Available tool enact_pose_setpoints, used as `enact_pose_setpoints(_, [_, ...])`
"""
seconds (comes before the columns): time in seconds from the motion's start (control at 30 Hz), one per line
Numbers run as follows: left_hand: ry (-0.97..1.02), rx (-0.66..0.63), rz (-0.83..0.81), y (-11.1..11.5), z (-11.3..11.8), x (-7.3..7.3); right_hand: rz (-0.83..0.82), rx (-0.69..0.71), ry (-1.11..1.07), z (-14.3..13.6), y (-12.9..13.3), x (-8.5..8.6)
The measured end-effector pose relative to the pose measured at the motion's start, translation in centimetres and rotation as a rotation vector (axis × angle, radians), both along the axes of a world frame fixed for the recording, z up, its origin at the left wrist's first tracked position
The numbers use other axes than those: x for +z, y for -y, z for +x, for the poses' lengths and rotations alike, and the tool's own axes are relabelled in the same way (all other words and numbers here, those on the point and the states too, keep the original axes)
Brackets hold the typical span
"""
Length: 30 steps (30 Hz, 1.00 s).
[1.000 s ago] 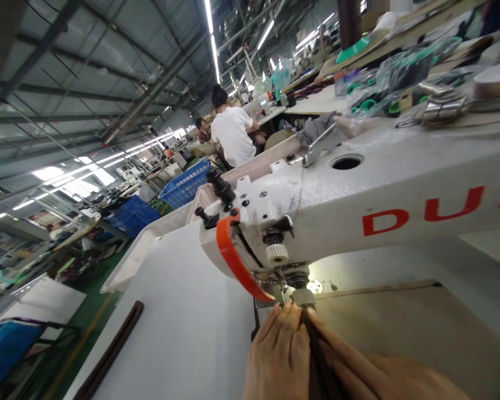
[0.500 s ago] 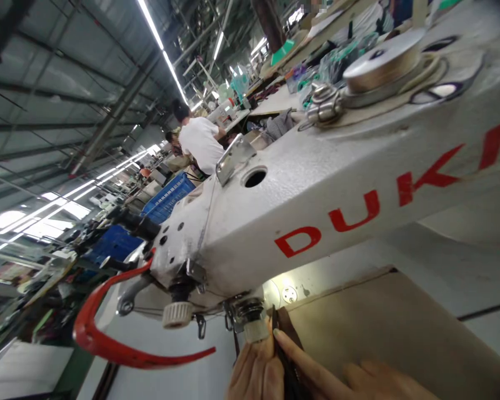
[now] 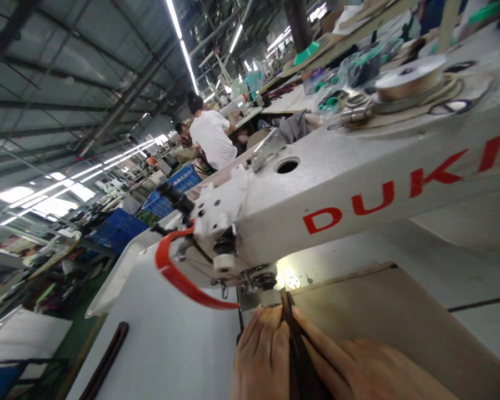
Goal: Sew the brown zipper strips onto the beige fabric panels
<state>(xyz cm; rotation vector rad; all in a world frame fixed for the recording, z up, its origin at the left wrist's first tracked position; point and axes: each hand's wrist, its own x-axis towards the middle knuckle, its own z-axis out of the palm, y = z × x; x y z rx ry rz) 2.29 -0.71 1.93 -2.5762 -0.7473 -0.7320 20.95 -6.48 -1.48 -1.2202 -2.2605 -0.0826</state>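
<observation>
A dark brown fabric piece (image 3: 302,364) runs lengthwise under the needle area of a white sewing machine (image 3: 270,205) lettered DUKI. My left hand (image 3: 262,350) is closed on its left side, fingers bent and pressed together just below the machine's presser area. My right hand (image 3: 354,364) holds the right side, its index finger reaching along the fabric toward the needle; the thumb is hidden. Needle and presser foot are mostly hidden behind the machine head and my fingers. A lamp lights the round metal plate (image 3: 292,281) just beyond my fingertips.
A red curved guard (image 3: 179,283) sticks out from the machine head. Tan board (image 3: 383,311) covers the bed on the right. Another dark brown strip (image 3: 106,361) lies on the table at left. Blue crates (image 3: 119,230) and a person in a white shirt (image 3: 212,139) are beyond.
My view has shifted, so the machine head appears farther right and higher, and the dark strip on the left table now shows. Both hands stay at the fabric by the needle.
</observation>
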Motion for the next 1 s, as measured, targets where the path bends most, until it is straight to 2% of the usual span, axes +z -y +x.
enact_pose_setpoints(0.13, [-0.076,0.011,-0.083,0.6,0.1,0.6,-0.05,0.099,-0.028,0.8,0.3,1.5])
enact_pose_setpoints(0.23, [-0.01,0.069,-0.123,0.8,0.1,0.6,-0.088,0.134,-0.031,0.8,0.1,2.7])
enact_pose_setpoints(0.37, [-0.019,0.143,-0.21,0.4,0.4,0.7,-0.201,0.16,-0.036,0.4,-0.6,4.1])
enact_pose_setpoints(0.47, [-0.037,0.127,-0.232,-0.2,0.4,0.8,-0.287,0.157,0.002,0.1,-1.1,4.5])
enact_pose_setpoints(0.57, [-0.021,0.112,-0.191,-0.7,0.3,0.6,-0.235,0.152,0.054,0.0,-1.4,4.5])
enact_pose_setpoints(0.77, [0.034,0.114,-0.115,-0.8,0.5,-0.3,-0.001,0.155,0.035,-0.4,-1.7,5.1])
enact_pose_setpoints(0.9, [0.023,0.127,-0.127,-0.7,0.5,-0.3,-0.005,0.211,0.013,-0.5,-2.0,5.6])
enact_pose_setpoints(1.0, [0.005,0.118,-0.15,-0.7,0.4,-0.4,-0.038,0.202,0.004,-0.2,-2.2,5.1])
